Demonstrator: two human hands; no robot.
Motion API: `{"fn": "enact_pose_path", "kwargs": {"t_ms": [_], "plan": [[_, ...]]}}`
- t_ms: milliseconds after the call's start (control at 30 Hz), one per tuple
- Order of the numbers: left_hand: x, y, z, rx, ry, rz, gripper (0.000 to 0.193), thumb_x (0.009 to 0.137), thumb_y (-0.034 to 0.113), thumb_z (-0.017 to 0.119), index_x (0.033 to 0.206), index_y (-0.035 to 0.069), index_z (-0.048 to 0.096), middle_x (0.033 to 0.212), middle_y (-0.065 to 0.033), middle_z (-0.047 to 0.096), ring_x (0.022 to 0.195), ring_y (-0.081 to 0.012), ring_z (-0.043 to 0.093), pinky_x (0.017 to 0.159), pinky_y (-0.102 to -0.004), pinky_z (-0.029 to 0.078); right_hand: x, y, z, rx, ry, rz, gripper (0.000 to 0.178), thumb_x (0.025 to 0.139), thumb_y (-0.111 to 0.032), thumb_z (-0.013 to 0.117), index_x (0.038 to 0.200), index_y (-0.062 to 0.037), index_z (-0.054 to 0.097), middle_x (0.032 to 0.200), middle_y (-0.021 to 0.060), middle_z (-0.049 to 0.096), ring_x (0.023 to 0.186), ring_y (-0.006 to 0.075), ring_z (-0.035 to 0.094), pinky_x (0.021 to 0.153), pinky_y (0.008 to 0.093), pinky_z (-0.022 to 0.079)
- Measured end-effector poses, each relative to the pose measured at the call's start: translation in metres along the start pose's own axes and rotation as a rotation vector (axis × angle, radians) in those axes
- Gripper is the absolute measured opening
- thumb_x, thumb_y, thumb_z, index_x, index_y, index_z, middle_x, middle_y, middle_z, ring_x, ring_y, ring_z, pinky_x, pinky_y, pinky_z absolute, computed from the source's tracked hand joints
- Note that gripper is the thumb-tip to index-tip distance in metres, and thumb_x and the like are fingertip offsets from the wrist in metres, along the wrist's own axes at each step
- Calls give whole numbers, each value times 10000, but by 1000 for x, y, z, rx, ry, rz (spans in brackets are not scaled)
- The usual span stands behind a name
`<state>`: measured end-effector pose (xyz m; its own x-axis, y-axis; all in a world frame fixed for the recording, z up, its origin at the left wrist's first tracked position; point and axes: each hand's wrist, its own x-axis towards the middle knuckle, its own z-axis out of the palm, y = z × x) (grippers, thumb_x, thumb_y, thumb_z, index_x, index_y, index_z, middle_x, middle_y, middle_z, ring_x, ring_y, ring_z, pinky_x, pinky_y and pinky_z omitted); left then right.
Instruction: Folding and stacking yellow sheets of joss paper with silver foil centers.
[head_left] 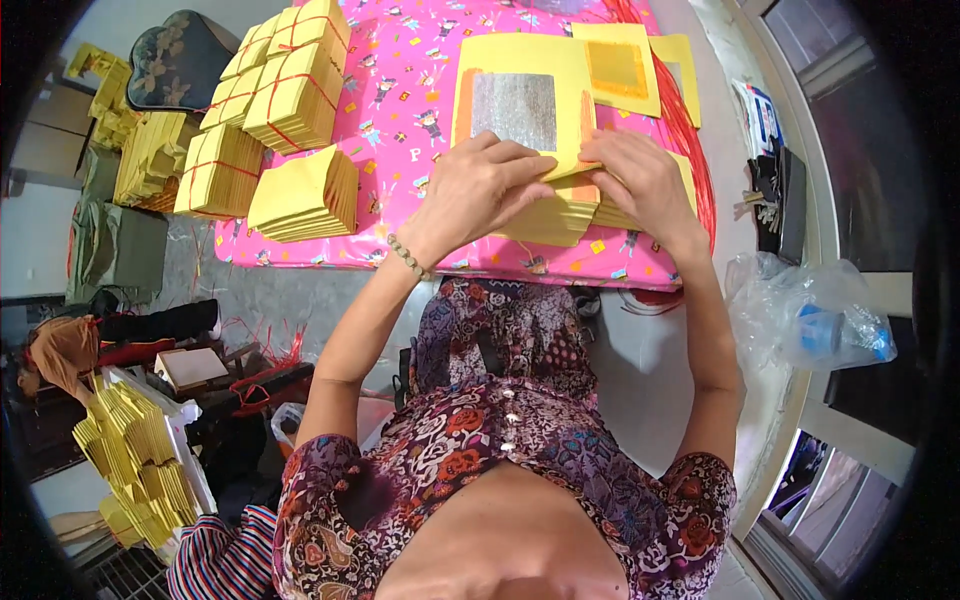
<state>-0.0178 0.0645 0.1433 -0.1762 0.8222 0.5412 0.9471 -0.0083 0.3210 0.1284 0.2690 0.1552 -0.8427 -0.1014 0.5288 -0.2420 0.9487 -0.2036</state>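
My left hand (pixel 488 182) and my right hand (pixel 645 182) work close together over a pink patterned tabletop. Between thumbs and fingers, both pinch the near edge of a yellow paper sheet (pixel 512 58), which curls up there. The sheet carries a silver square (pixel 513 110) with orange strips at its sides. Under my hands lies a stack of yellow paper (pixel 548 222), partly covered by my fingers. A beaded bracelet (pixel 408 257) circles my left wrist. Just beyond my right hand, another yellow sheet with an orange-gold square (pixel 617 70) lies flat.
Left on the table stand yellow paper bundles tied with red string (pixel 290 100) and an untied stack (pixel 308 195). Red strings (pixel 680 110) hang along the right edge. A clear plastic bag (pixel 810 315) sits right; more folded yellow paper (pixel 140 455) is lower left.
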Motion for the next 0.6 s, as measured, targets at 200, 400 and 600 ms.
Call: {"fn": "enact_pose_path", "kwargs": {"t_ms": [200,400,600], "plan": [[7,-17,-11,-31,-1,6,465,828,186,741,1274,112,631,984,-105,701,882,-278,629,773,-399,527,12,7,-3,32,27,67,195,883,-148,687,1032,-28,649,949,139,691,904,325,679,775,399,529],[27,-16,-23,230,336,-57,608,773,145,762,1351,181,578,1263,-122,596,1156,-318,549,941,-439,457,42,28,-2,181,-32,341,239,938,-193,654,1014,26,593,801,165,641,695,289,640,623,369,487],[31,-17,-7,257,268,-36,624,776,231,765,1357,150,553,1374,-144,496,1284,-355,435,1031,-489,344,72,75,10,461,-2,509,315,959,-290,642,893,2,542,666,60,506,534,102,459,522,310,405]]}}
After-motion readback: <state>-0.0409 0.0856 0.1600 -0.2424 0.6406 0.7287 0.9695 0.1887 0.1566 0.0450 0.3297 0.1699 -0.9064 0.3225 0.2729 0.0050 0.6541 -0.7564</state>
